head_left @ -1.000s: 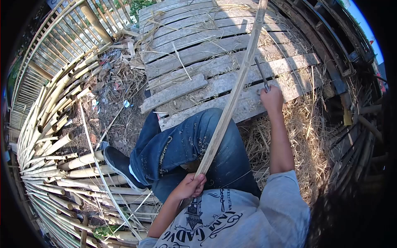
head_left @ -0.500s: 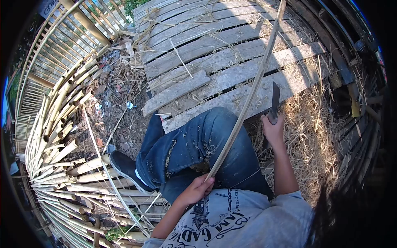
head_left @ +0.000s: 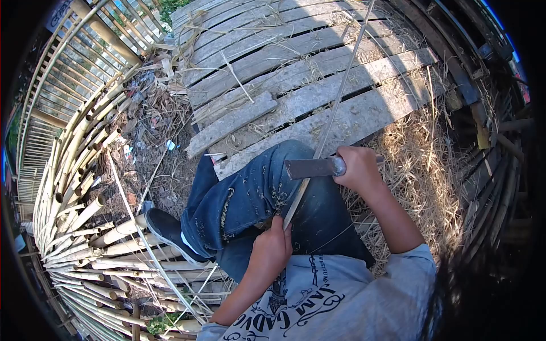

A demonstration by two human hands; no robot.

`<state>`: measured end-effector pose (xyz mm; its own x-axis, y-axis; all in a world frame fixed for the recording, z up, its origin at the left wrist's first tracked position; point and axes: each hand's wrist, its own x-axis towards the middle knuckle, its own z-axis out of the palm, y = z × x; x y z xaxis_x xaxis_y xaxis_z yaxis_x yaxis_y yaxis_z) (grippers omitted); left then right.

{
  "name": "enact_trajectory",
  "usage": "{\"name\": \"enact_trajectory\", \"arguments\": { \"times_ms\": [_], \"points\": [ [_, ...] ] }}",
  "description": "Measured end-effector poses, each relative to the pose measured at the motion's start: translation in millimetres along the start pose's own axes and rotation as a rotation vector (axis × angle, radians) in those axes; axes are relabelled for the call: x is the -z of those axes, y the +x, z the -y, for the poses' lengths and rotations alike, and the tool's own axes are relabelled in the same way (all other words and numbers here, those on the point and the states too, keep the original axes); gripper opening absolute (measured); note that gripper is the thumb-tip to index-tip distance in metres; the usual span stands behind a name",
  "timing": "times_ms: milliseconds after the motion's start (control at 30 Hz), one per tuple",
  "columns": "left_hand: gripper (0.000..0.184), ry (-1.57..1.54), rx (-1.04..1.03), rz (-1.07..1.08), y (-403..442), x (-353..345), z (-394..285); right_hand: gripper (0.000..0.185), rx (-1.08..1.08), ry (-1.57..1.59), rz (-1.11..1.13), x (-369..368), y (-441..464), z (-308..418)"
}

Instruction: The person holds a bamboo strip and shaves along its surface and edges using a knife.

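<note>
My left hand is closed around the near end of a long, thin bamboo strip, which slants up over my bent knee and across the wooden boards. In my right hand is a knife with a broad dark blade and a metal collar at the handle. The blade lies crosswise over the strip, just above my knee; whether its edge bites into the strip I cannot tell. Curled shavings cling to my jeans.
A platform of weathered planks lies ahead, with a loose board at its near edge. Cut bamboo poles are stacked at the left, below a bamboo fence. Dry shavings cover the ground at the right.
My right hand has brought the knife left and turned it from upright to crosswise over the strip. My left hand has shifted slightly up, and the strip's far end has swung left.
</note>
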<state>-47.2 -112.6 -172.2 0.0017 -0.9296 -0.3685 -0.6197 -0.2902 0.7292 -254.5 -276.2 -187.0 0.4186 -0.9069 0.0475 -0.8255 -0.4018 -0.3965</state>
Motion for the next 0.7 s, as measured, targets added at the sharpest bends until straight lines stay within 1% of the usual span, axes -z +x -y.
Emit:
{"name": "enact_trajectory", "arguments": {
  "times_ms": [67, 133, 200, 233, 300, 367, 433, 467, 533, 567, 600, 633, 700],
  "points": [
    [0.013, 0.017, -0.003, -0.032, -1.5, -1.6, 0.0, 0.020, 0.016, -0.009, -0.020, -2.3, 5.0, -3.4],
    [0.012, -0.007, 0.000, -0.034, -7.3, -1.8, 1.9, 0.021, -0.186, -0.032, -0.121, -0.9, 13.4, -9.8],
    [0.012, -0.025, -0.003, -0.033, -16.3, -2.3, 4.1, 0.020, -0.499, -0.020, -0.174, 18.6, 33.9, -41.9],
    [0.013, -0.016, 0.020, -0.004, -21.3, -1.9, 5.0, 0.020, -0.497, -0.014, -0.182, 24.3, 29.4, -48.6],
    [0.013, -0.015, 0.050, -0.003, -16.5, 0.2, 4.6, 0.020, -0.444, -0.148, -0.178, 38.1, 32.1, -45.8],
    [0.014, -0.089, 0.025, -0.005, -15.9, -1.9, 5.7, 0.021, -0.290, -0.090, -0.048, 27.0, 16.8, -19.2],
    [0.014, -0.146, 0.018, 0.002, -12.4, -4.8, 8.0, 0.022, -0.014, 0.008, 0.034, 1.0, -4.8, 7.5],
    [0.014, -0.193, 0.013, 0.011, -11.6, -6.3, 9.4, 0.022, -0.027, 0.007, 0.037, -0.7, -5.2, 9.6],
    [0.015, -0.170, 0.015, 0.016, -11.6, -6.9, 12.0, 0.024, 0.075, 0.014, 0.042, -5.2, -5.0, 10.3],
    [0.015, -0.152, 0.014, 0.000, -12.5, -5.4, 13.3, 0.024, 0.064, 0.024, 0.045, -8.7, -2.9, 7.5],
    [0.015, -0.142, 0.017, 0.006, -13.2, -3.7, 12.7, 0.025, 0.088, 0.023, -0.014, -13.0, 1.9, 2.7],
    [0.016, -0.198, 0.028, 0.003, -13.2, -2.7, 10.2, 0.026, 0.113, 0.018, -0.076, -16.0, 6.4, -1.6],
    [0.017, -0.259, 0.025, -0.003, -11.8, -3.3, 8.9, 0.027, 0.127, 0.027, -0.090, -17.1, 10.4, -5.4]
  ]
}}
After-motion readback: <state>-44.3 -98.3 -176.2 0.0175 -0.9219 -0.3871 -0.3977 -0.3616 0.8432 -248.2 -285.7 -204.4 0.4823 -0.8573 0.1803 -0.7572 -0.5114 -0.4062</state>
